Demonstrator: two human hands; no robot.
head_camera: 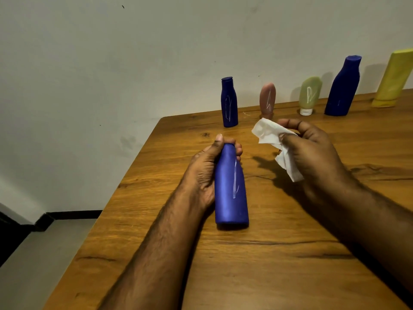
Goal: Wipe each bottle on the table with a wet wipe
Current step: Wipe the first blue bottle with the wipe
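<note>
My left hand point(206, 168) grips a blue bottle point(231, 193) by its neck and upper body; the bottle points away from me with its base towards me, and a white scribble runs along its side. My right hand point(312, 151) pinches a crumpled white wet wipe point(273, 139), held to the right of the bottle and apart from it. Along the far edge of the wooden table point(279, 253) stand a small blue bottle point(229, 104), a pink tube point(267, 98), a green tube point(309, 93), a larger blue bottle point(343, 86) and a yellow tube point(393, 79).
The table's left edge runs diagonally from the far corner near the small blue bottle down to the lower left, with grey floor point(44, 253) beyond it. A pale wall point(156, 52) stands right behind the row of bottles.
</note>
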